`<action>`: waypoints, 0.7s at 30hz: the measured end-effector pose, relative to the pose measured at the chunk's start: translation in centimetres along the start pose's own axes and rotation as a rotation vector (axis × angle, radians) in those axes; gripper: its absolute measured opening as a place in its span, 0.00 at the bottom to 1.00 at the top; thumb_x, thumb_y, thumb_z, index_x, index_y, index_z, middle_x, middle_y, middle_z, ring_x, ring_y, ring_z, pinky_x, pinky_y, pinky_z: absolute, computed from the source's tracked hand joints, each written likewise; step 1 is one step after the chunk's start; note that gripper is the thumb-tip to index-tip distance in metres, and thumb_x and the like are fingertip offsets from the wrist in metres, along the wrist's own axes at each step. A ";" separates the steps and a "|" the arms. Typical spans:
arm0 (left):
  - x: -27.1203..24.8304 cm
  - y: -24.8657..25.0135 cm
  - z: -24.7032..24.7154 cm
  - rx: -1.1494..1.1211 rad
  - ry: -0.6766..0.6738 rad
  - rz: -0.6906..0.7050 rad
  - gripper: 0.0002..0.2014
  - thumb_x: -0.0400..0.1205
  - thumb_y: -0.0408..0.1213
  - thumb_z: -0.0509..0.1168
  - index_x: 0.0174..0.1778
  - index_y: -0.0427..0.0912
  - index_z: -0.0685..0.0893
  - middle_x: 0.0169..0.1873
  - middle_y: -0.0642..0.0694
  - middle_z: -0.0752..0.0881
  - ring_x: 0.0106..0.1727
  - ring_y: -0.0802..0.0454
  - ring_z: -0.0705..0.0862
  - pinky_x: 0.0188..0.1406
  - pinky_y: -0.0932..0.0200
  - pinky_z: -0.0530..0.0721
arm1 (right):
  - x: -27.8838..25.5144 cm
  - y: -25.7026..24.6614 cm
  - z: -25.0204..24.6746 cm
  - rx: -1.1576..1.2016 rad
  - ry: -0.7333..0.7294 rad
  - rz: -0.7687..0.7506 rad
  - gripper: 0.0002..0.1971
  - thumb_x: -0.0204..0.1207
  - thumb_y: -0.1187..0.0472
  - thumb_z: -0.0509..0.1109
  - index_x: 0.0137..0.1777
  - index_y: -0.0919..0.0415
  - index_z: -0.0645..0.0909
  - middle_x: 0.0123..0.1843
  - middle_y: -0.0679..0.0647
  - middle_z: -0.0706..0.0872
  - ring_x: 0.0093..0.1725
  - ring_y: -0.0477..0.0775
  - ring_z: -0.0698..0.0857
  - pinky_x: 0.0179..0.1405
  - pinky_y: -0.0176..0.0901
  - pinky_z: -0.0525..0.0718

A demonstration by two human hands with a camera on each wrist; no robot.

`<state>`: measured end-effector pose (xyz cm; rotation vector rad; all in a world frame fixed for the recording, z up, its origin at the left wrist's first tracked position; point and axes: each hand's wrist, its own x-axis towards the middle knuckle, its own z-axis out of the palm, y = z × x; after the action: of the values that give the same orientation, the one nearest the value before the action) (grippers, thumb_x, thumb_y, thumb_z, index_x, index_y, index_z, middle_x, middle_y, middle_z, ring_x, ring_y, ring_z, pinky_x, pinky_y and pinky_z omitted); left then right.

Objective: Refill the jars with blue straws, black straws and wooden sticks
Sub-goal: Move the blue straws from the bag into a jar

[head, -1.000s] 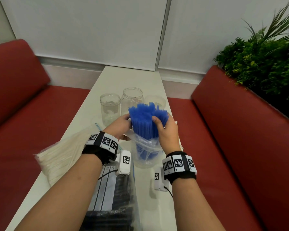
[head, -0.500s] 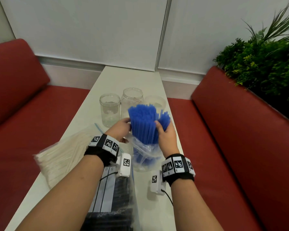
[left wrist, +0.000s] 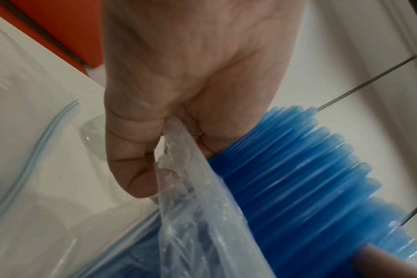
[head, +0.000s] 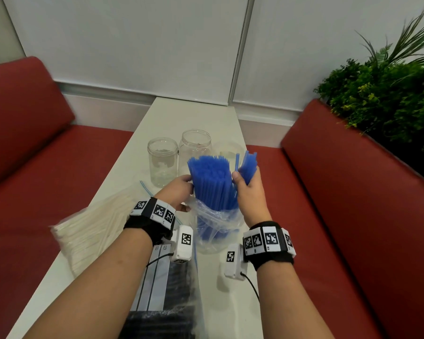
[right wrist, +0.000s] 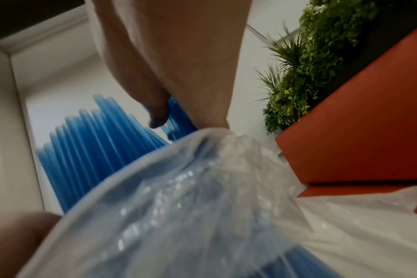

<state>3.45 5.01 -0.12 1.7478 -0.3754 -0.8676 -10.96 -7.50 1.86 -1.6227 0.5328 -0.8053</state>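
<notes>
A thick bundle of blue straws (head: 209, 182) stands upright, its lower half inside a clear plastic bag (head: 216, 223). My left hand (head: 179, 192) is at the bundle's left side; in the left wrist view its curled fingers pinch the bag's rim (left wrist: 176, 150) against the straws (left wrist: 297, 169). My right hand (head: 247, 189) grips a smaller bunch of blue straws (head: 247, 165) split off to the right; its thumb (right wrist: 155, 116) presses them. Three empty clear jars (head: 162, 165) (head: 195, 148) (head: 228, 149) stand just behind.
A bag of pale wooden sticks (head: 91, 228) lies at the left of the white table (head: 194, 113). A bag of black straws (head: 174, 289) lies near me under my left forearm. Red benches flank the table; a green plant (head: 382, 94) is at the right.
My right hand has parted a small bunch of blue straws from the main bundle and drawn it to the right. The bundle stands slightly higher out of the bag.
</notes>
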 end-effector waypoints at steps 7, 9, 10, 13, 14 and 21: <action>-0.1 -0.1 -0.5 -0.042 -0.006 -0.019 0.19 0.86 0.25 0.56 0.61 0.51 0.84 0.52 0.40 0.85 0.49 0.42 0.83 0.35 0.52 0.83 | 2.4 -3.8 -0.7 0.143 0.039 -0.134 0.04 0.87 0.61 0.65 0.59 0.56 0.76 0.46 0.51 0.84 0.43 0.47 0.85 0.51 0.40 0.85; -0.2 -0.2 -0.4 -0.046 -0.002 -0.017 0.18 0.86 0.26 0.56 0.60 0.51 0.84 0.52 0.40 0.86 0.49 0.41 0.84 0.36 0.51 0.83 | 1.9 -3.3 -0.3 0.113 0.005 -0.097 0.04 0.87 0.64 0.64 0.58 0.55 0.76 0.42 0.53 0.80 0.40 0.49 0.81 0.49 0.41 0.83; -0.3 -0.2 -0.3 -0.048 -0.005 -0.014 0.18 0.86 0.26 0.56 0.62 0.51 0.84 0.52 0.40 0.86 0.49 0.42 0.84 0.37 0.51 0.83 | 1.6 -3.2 -0.3 0.088 -0.013 -0.072 0.04 0.88 0.64 0.64 0.58 0.56 0.76 0.42 0.53 0.79 0.39 0.50 0.79 0.48 0.43 0.82; -0.4 -0.1 -0.3 -0.048 -0.021 -0.003 0.20 0.87 0.25 0.56 0.66 0.52 0.83 0.59 0.35 0.86 0.52 0.39 0.84 0.42 0.46 0.83 | 1.7 -4.8 -0.8 0.092 -0.026 -0.071 0.03 0.87 0.66 0.64 0.57 0.60 0.77 0.38 0.52 0.79 0.37 0.50 0.79 0.45 0.44 0.82; -0.4 -0.1 -0.3 -0.045 -0.024 0.002 0.21 0.87 0.25 0.56 0.69 0.51 0.82 0.62 0.33 0.85 0.53 0.38 0.83 0.43 0.45 0.83 | 2.0 -6.1 -1.1 0.117 -0.029 -0.106 0.02 0.87 0.66 0.64 0.55 0.59 0.78 0.36 0.51 0.79 0.36 0.50 0.79 0.44 0.44 0.82; -0.3 -0.3 -0.6 -0.058 -0.006 0.008 0.22 0.87 0.26 0.55 0.71 0.49 0.82 0.64 0.35 0.87 0.53 0.39 0.84 0.44 0.47 0.83 | 4.7 -12.0 -1.7 0.155 -0.109 -0.290 0.05 0.83 0.64 0.67 0.51 0.52 0.77 0.34 0.42 0.83 0.33 0.47 0.83 0.38 0.39 0.84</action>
<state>3.64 5.65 -0.19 1.6899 -0.3580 -0.8701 -10.16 -9.56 14.64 -1.6088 0.1539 -0.9406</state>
